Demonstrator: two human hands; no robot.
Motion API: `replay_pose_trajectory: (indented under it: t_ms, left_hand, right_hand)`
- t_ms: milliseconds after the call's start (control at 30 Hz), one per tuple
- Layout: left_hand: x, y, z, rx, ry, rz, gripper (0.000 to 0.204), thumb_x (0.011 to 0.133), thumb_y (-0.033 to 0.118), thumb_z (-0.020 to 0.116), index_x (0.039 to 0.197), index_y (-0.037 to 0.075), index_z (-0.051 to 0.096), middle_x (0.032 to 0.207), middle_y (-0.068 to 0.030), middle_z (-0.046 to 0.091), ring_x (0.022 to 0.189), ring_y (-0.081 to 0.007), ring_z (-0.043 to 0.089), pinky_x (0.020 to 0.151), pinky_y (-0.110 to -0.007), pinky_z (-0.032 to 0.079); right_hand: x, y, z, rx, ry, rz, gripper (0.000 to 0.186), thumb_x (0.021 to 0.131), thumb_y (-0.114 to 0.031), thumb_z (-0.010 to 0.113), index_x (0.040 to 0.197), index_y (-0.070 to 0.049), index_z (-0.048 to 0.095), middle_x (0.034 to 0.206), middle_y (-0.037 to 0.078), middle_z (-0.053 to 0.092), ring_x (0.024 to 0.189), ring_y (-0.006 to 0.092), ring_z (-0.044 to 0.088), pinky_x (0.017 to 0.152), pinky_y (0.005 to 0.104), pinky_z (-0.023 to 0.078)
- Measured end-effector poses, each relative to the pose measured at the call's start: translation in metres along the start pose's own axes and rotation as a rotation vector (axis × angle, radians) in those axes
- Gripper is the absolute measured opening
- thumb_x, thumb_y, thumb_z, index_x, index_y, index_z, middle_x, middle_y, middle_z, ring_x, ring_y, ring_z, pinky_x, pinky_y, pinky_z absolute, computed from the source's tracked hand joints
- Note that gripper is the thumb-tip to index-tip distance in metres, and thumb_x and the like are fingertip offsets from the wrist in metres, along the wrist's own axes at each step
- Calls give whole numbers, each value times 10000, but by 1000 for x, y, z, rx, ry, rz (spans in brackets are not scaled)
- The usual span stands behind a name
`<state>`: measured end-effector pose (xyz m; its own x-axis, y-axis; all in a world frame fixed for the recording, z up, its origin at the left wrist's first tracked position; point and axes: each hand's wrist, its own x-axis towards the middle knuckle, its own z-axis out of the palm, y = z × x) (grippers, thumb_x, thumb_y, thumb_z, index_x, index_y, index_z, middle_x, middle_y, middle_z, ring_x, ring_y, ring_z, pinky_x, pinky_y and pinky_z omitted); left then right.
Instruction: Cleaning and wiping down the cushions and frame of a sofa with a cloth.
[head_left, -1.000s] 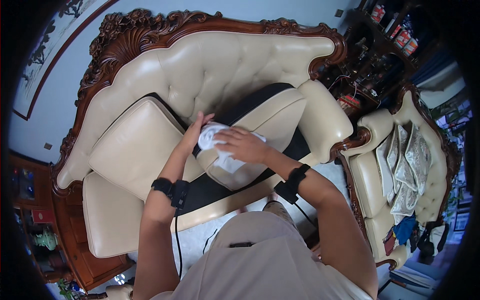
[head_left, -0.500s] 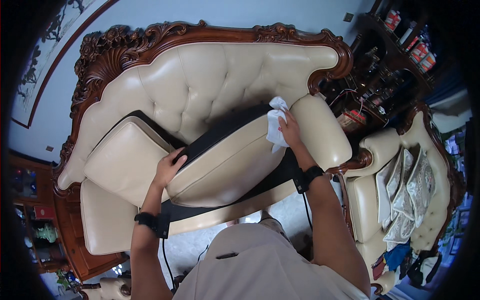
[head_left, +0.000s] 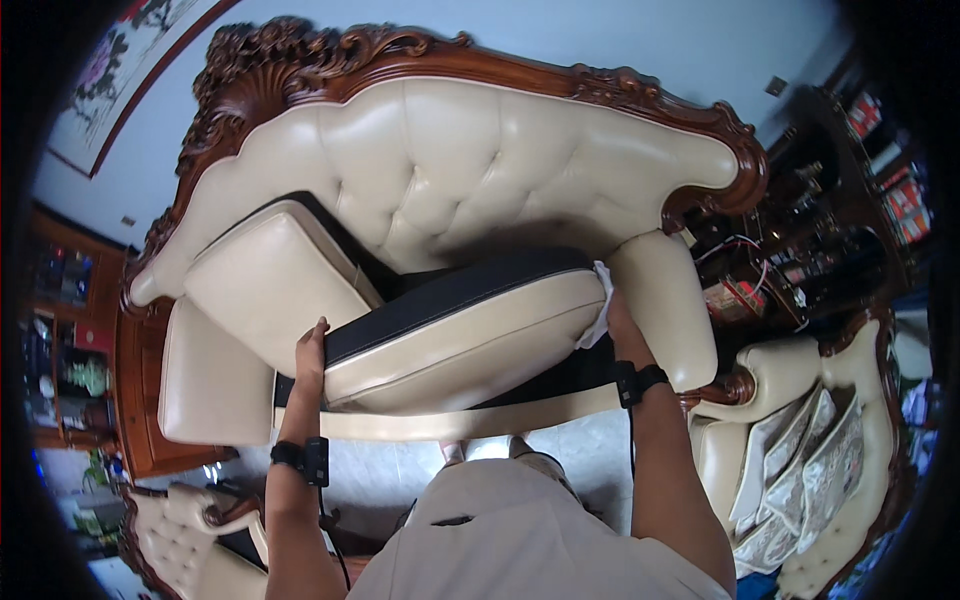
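Note:
A cream leather seat cushion [head_left: 465, 350] with a black fabric underside [head_left: 470, 290] is tipped up on the sofa, its black side facing the backrest. At its left end is my left hand [head_left: 312, 350], gripping the edge with the thumb up; some of its fingers are hidden. My right hand [head_left: 620, 318] holds a white cloth [head_left: 600, 312] against the cushion's right end, next to the armrest. A second cream cushion [head_left: 280, 275] leans on the sofa to the left, its black underside toward the backrest.
The sofa has a tufted cream backrest [head_left: 450, 150] in a carved wooden frame [head_left: 400, 50]. Its right armrest [head_left: 665, 310] stands close beside my right hand. An armchair with patterned pillows [head_left: 800, 470] is at the right, another armchair [head_left: 180, 535] at lower left. Dark shelves [head_left: 800, 200] stand behind.
The cushion has turned so more of its black underside shows. My left hand has shifted to its left end, and my right hand with the cloth has moved down around the right end.

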<state>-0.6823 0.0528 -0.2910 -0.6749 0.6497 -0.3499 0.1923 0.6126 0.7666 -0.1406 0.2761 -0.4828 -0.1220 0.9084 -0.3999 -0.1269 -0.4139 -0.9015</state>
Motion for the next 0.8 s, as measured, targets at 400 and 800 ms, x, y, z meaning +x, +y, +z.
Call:
replay_pose_trajectory:
  t_ms: [400,800]
  left_hand:
    - [-49,-70,-8,-1198,-462,-292,622,923,580,459,1170,24,590,1123,-141,644,1037,-282,618,927,-402,497]
    - [-33,-90,-110,-1128,-376,-154,636,911,567,487,1229,20,549,1181,-165,620,1067,-309,610,944,-442,491]
  right_hand:
    - [-61,-25,32,266,-195,84,479,949,-422,489,1316,-116,527,1262,72,597,1165,223,560,992,394,444]
    - [-71,0,143,284,-126,132,409,978,-395,462,1211,-74,561,1108,60,623,1020,215,593,916,362,461]
